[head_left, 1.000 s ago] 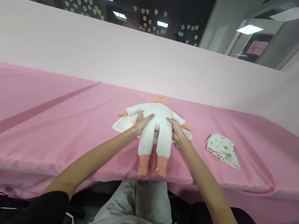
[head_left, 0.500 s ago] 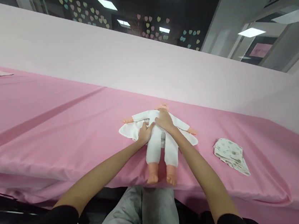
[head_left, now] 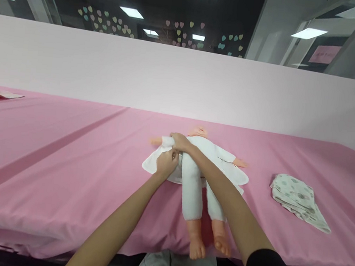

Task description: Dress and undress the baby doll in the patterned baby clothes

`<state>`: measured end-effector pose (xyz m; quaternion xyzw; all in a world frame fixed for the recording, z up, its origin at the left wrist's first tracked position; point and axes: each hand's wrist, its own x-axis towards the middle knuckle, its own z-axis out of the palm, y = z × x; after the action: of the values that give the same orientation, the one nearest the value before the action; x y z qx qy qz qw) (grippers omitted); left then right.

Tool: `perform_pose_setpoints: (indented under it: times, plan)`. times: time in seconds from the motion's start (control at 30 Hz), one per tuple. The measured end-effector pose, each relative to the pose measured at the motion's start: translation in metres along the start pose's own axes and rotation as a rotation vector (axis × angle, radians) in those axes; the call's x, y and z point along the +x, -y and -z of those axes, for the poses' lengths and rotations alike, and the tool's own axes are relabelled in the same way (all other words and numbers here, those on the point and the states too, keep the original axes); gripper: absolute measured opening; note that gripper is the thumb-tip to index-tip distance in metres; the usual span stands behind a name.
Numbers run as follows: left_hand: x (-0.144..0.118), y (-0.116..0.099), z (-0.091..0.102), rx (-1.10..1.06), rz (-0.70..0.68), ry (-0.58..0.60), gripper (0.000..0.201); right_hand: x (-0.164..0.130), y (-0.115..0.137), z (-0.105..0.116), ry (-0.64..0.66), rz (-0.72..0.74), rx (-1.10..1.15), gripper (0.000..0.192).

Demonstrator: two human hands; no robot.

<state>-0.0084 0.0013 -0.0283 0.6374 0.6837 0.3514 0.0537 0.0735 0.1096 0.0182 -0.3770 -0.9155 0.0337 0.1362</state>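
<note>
1. Pink sheeting (head_left: pixel 49 157) covers the long table in front of me; the doll's bare feet (head_left: pixel 208 243) hang at its near edge.
2. My left hand (head_left: pixel 167 162) is pinched shut on the white cloth (head_left: pixel 155 161) beside the doll (head_left: pixel 197 169), which lies face up on that cloth.
3. My right hand (head_left: pixel 180 142) crosses over the doll's chest, fingers closed on the garment at its shoulder.
4. I judge small, even tugs best, keeping the fabric flat against the body.
5. Farther right, a folded patterned cloth (head_left: pixel 298 200) lies well apart.
</note>
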Motion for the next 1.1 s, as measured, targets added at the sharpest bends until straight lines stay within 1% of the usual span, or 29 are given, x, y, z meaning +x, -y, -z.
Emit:
perform_pose_setpoints:
  times: [0.03,0.1,0.13,0.17,0.23,0.27,0.33,0.37,0.43,0.5,0.53,0.6,0.63,0.7,0.8,0.87,0.97,1.03,1.1]
  plan:
    - [0.006,0.005,0.0,-0.01,0.029,0.012,0.024,-0.003,-0.006,0.003,-0.113,-0.057,0.142,0.039]
    - [0.021,0.014,-0.001,-0.001,0.1,0.046,0.025,-0.009,-0.017,0.01,-0.357,-0.206,0.502,0.034]
    - [0.029,0.019,-0.002,0.02,0.136,0.064,0.026,-0.013,-0.023,0.013,-0.461,-0.268,0.679,0.033]
    - [0.039,0.022,-0.003,0.045,0.169,0.074,0.027,-0.017,-0.027,0.016,-0.535,-0.306,0.824,0.033]
    - [0.057,0.026,-0.006,0.117,0.195,0.051,0.032,-0.025,-0.031,0.021,-0.641,-0.321,1.037,0.033]
    - [0.064,0.027,-0.008,0.16,0.188,0.033,0.039,-0.027,-0.031,0.023,-0.675,-0.312,1.1,0.034]
    - [0.077,0.027,-0.014,0.25,0.17,0.032,0.053,-0.031,-0.026,0.025,-0.708,-0.277,1.139,0.04]
    - [0.082,0.027,-0.017,0.275,0.166,0.051,0.056,-0.032,-0.023,0.025,-0.716,-0.239,1.122,0.042]
    - [0.089,0.027,-0.018,0.26,0.167,0.116,0.049,-0.033,-0.015,0.025,-0.732,-0.139,1.027,0.039]
    - [0.097,0.029,-0.011,0.198,0.153,0.172,0.035,-0.033,-0.007,0.024,-0.753,-0.072,0.871,0.029]
    - [0.101,0.029,-0.005,0.165,0.139,0.191,0.031,-0.034,-0.003,0.023,-0.76,-0.068,0.781,0.024]
    - [0.108,0.027,0.013,0.104,0.119,0.207,0.033,-0.034,0.003,0.019,-0.743,-0.104,0.598,0.019]
    - [0.112,0.024,0.024,0.069,0.111,0.206,0.035,-0.034,0.006,0.017,-0.713,-0.128,0.507,0.018]
    - [0.117,0.014,0.043,-0.017,0.069,0.186,0.03,-0.033,0.013,0.011,-0.606,-0.181,0.331,0.019]
    - [0.117,-0.007,0.063,-0.14,-0.032,0.066,0.016,-0.029,0.025,0.002,-0.451,-0.284,0.1,0.026]
    - [0.112,-0.023,0.068,-0.121,-0.072,0.006,0.013,-0.026,0.032,-0.001,-0.383,-0.335,-0.044,0.026]
    - [0.099,-0.046,0.066,-0.007,-0.143,-0.007,0.016,-0.023,0.04,-0.005,-0.287,-0.396,-0.205,0.03]
    - [0.088,-0.061,0.062,0.041,-0.182,0.002,0.022,-0.024,0.042,-0.007,-0.239,-0.472,-0.246,0.034]
    - [0.078,-0.074,0.057,0.041,-0.207,0.034,0.024,-0.026,0.044,-0.009,-0.208,-0.472,-0.223,0.035]
